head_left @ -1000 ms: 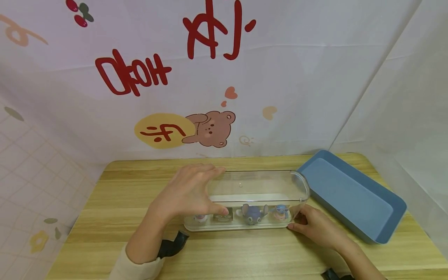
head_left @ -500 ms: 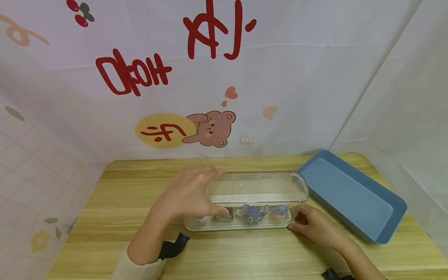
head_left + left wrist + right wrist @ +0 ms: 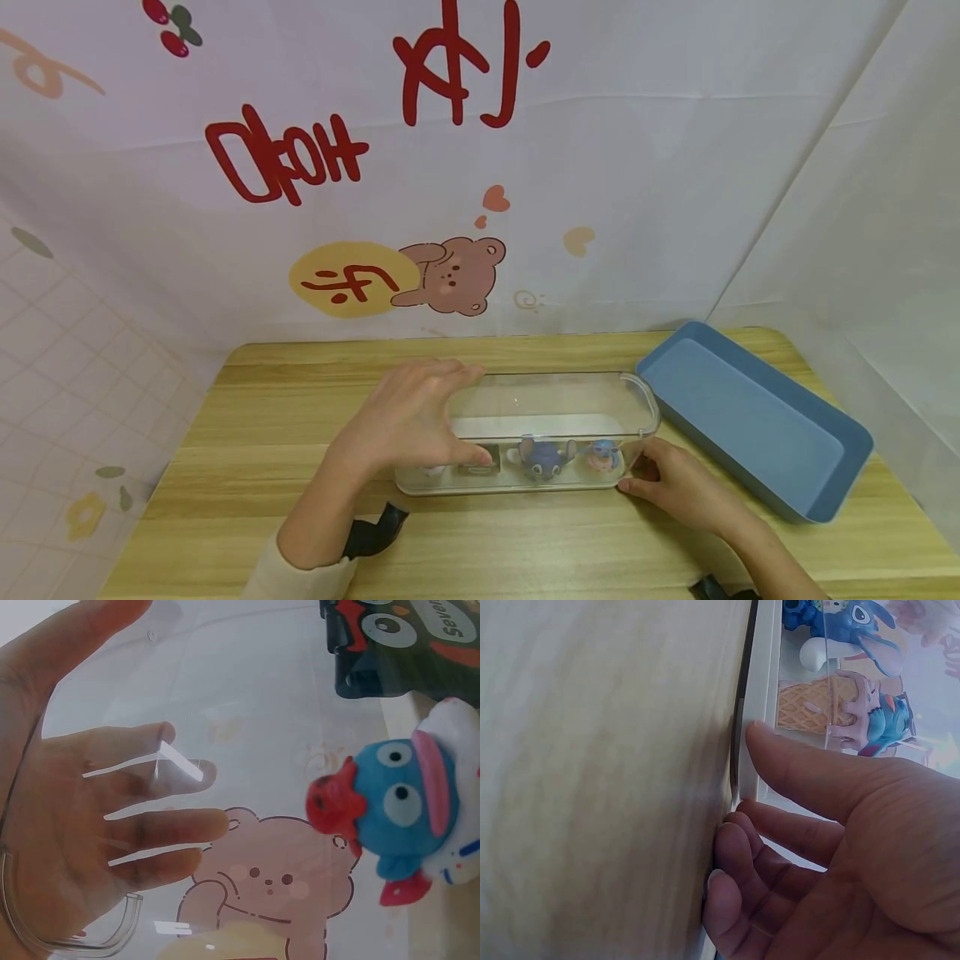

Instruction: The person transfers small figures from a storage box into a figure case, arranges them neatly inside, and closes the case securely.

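A long display case with a clear cover (image 3: 555, 400) and a pale base (image 3: 525, 490) stands mid-table. My left hand (image 3: 408, 421) grips the cover's left part, thumb in front; in the left wrist view its fingers (image 3: 165, 825) show through the clear plastic. At the base's right front corner, my right hand (image 3: 678, 483) holds the edge, thumb (image 3: 795, 765) on the rim and the other fingers curled beside it. Inside stand a big-eared blue figure (image 3: 546, 460), an ice-cream-cone figure (image 3: 817, 703), a dark block (image 3: 375, 652) with printed eyes and a blue-faced figure (image 3: 405, 799).
A blue rectangular tray (image 3: 750, 408) lies at an angle on the right of the wooden table (image 3: 525, 550). Behind the table hangs a white printed cloth (image 3: 637, 167), with more cloth at both sides.
The clear cover has sunk slightly toward the base, and my left hand has come down a little with it. My right hand stays at the corner.
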Demonstrator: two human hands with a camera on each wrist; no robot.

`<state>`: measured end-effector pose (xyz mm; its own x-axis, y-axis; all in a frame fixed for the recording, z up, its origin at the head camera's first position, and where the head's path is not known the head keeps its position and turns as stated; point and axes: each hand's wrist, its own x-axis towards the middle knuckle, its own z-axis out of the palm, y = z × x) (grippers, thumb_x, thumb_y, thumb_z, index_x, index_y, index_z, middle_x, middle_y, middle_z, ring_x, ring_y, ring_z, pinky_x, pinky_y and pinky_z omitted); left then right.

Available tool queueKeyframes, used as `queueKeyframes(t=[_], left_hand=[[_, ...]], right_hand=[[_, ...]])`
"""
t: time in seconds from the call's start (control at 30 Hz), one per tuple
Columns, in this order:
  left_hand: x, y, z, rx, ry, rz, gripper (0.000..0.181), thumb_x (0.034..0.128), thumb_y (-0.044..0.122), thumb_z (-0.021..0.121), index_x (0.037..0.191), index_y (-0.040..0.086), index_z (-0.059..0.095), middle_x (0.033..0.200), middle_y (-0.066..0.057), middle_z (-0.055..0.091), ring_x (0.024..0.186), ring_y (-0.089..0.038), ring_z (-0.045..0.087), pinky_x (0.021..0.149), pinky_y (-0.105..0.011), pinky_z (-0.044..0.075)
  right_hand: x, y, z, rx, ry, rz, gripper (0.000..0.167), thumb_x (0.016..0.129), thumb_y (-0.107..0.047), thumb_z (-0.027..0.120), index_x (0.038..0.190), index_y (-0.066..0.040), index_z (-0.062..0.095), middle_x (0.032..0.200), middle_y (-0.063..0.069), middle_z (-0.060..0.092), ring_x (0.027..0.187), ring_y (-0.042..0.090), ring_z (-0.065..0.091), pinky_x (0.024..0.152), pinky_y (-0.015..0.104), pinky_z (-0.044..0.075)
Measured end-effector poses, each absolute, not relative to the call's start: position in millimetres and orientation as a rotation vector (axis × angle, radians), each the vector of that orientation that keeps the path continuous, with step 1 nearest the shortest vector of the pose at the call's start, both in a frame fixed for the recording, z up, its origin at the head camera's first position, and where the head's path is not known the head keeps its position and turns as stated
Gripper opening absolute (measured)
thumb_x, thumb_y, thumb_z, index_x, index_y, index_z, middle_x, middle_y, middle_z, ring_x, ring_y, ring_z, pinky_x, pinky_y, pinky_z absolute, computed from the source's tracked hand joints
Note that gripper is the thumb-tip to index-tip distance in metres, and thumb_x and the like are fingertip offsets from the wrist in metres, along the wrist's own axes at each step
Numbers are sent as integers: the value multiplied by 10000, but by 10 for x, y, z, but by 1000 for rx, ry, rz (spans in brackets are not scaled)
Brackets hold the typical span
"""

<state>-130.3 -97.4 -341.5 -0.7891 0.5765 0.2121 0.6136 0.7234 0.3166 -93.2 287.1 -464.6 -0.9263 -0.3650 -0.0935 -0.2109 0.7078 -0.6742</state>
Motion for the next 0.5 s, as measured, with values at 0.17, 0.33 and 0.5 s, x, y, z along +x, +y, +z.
queueKeyframes(t=[0.17,0.33,0.5], left_hand=[[-1306,-971,-3447,-981,-2821,-568,946,610,627,925,1383,131,694,1317,-23,716,1213,-238,671,987,-473,542],[-1313,-969,-3483,-975,-2833,-568,949,611,643,921,1382,139,695,1321,-18,715,1215,-224,671,995,-467,537],[-1320,-967,-3515,-975,-2830,-571,938,610,639,922,1374,143,700,1306,-14,722,1205,-220,676,996,-467,537]], right_hand=[[-939,2872,-4654,-469,2703,-1016,218,896,-217,840,979,-127,660,873,-56,607,744,36,536,626,253,489],[-943,2877,-4666,-473,2709,-1014,228,894,-218,842,1012,-119,674,887,-59,623,746,27,541,630,250,493],[-937,2874,-4673,-480,2712,-1012,233,892,-225,847,1005,-115,675,877,-62,622,743,24,539,626,250,489]])
